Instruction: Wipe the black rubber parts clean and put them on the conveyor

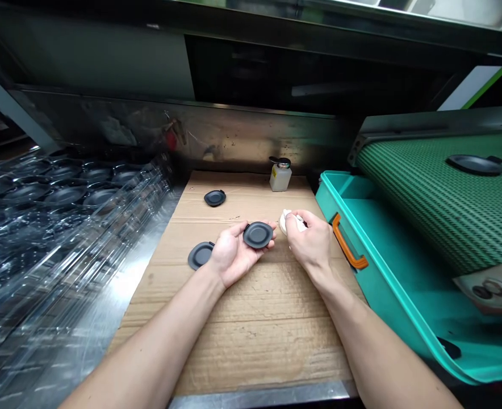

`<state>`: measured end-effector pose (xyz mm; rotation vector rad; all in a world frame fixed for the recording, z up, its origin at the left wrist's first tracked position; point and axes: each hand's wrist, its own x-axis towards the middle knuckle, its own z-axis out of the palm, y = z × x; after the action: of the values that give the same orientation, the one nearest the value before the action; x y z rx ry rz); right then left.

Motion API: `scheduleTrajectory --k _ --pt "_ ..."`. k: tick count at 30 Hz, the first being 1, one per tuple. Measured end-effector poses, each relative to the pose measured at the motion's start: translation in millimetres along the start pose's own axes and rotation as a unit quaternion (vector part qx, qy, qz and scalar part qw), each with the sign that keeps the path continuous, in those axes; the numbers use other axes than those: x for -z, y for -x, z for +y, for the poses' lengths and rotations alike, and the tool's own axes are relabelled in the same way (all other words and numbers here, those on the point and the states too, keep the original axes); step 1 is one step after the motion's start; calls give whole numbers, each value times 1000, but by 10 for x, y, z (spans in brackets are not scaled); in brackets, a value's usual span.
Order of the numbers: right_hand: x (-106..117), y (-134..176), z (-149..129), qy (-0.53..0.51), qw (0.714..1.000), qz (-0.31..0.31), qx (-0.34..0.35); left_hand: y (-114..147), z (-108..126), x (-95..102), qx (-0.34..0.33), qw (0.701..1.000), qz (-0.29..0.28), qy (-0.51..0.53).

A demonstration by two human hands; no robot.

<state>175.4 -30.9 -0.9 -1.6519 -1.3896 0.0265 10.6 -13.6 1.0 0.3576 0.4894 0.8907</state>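
Note:
A small black oval plastic lid (pixel 258 234) lies face up in my left hand (pixel 234 255), with the thumb at its left edge and the fingers beneath it. My right hand (pixel 313 238) pinches a crumpled white cloth (pixel 285 220), just right of that lid and apart from it. Two similar black lids rest on the cardboard sheet (pixel 251 329): one lid (pixel 214 197) farther back, another lid (pixel 199 257) partly hidden behind my left hand. Toward the back stands a whitish bottle (pixel 280 177) with a black top.
To the right is a teal bin (pixel 362 227) with an orange handle (pixel 348 244). Above it a green conveyor belt (pixel 430 187) carries one black piece (pixel 476 164). Clear plastic trays (pixel 63 227) with dark pieces fill the left. A metal wall (pixel 251 133) closes off the back.

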Motion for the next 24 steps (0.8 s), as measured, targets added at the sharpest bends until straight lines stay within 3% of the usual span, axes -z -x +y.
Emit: scheduleTrajectory --k 10,16,21,24 --pt "-13 26 -4 15 999 -34 -4 -1 23 -12 2 999 21 28" --pt "2 66 -30 39 991 -126 24 8 46 -10 -3 999 16 45" --pt "20 77 -86 42 992 -97 74 37 51 -13 -2 999 -5 47" --pt "-3 76 -47 52 988 -112 87 35 62 -6 -15 998 -12 55"
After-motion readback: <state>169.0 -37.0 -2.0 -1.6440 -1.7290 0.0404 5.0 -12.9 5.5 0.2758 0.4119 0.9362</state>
